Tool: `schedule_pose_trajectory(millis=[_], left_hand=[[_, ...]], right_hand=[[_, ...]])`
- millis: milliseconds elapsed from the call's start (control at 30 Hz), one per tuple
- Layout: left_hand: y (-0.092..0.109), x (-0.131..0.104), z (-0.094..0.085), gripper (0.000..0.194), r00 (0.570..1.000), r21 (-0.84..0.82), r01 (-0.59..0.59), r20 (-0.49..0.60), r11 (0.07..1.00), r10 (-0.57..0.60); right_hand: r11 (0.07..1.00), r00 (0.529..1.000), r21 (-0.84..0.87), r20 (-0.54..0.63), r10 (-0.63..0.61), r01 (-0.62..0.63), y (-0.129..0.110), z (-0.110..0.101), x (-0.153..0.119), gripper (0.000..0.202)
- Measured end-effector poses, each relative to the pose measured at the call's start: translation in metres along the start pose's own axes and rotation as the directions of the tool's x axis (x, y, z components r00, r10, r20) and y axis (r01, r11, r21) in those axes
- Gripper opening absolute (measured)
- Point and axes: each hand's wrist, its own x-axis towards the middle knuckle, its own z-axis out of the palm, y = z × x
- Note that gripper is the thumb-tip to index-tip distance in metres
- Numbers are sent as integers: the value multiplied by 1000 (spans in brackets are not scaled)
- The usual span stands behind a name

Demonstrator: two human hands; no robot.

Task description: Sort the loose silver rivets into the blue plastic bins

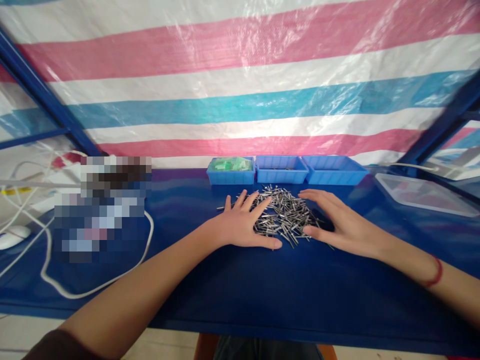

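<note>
Left hand (242, 225) splayed over left side of pins (287, 215), right hand (343, 225) curved at right edge — both unclenched, no grip seen; heap lies between both sets of fingers, long axes every which way, left hand nearer — bins (282, 176) beyond fingertips

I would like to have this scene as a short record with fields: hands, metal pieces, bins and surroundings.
Left hand: the left hand, fingers spread, over the pile's left side
Right hand: the right hand, open at the pile's right edge; red band near the wrist
Metal pieces: pile of thin metal pieces on the blue table
Bins: three in a row behind; left bin holds green packets, middle bin some small pieces
Backdrop: striped sheet
</note>
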Motion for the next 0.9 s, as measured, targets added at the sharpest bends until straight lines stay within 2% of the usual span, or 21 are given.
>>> schedule_pose_trajectory(millis=[133, 300, 367, 433, 533, 600, 700, 800, 900], left_hand=[[0, 5, 6, 93, 999, 20, -14, -50, 1000, 15], [2, 8, 8, 85, 990, 6, -100, -102, 995, 100], [1, 9, 7, 82, 978, -30, -159, -140, 987, 153], [0, 10, 7, 80, 969, -75, -194, -172, 978, 179], [-3, 12, 8, 76, 957, -147, -226, -220, 963, 191], [-3, 13, 9, 68, 940, -190, -269, -267, 944, 213], [-4, 14, 9, 59, 911, -213, -328, -328, 920, 249], [-3, 14, 9, 55, 902, -193, -346, -338, 918, 268], [-2, 14, 8, 52, 906, -165, -323, -337, 932, 254]], right_hand=[[998, 989, -16, 135, 56, -54, -4, 12, -10, 82], [997, 989, 37, 137, 59, -65, -13, 18, 3, 85], [995, 996, 102, 88, 9, -18, -14, 20, 10, 79], [983, 1000, 184, 16, 2, -5, -14, 22, 18, 63], [947, 991, 310, -66, 115, -90, -14, 24, 33, 35], [926, 977, 355, -111, 181, -131, -16, 26, 43, 27], [923, 956, 365, -205, 209, -124, -20, 28, 53, 19], [945, 954, 325, -271, 131, -37, -22, 25, 53, 14], [963, 972, 267, -235, 26, 39, -24, 14, 47, 16]])
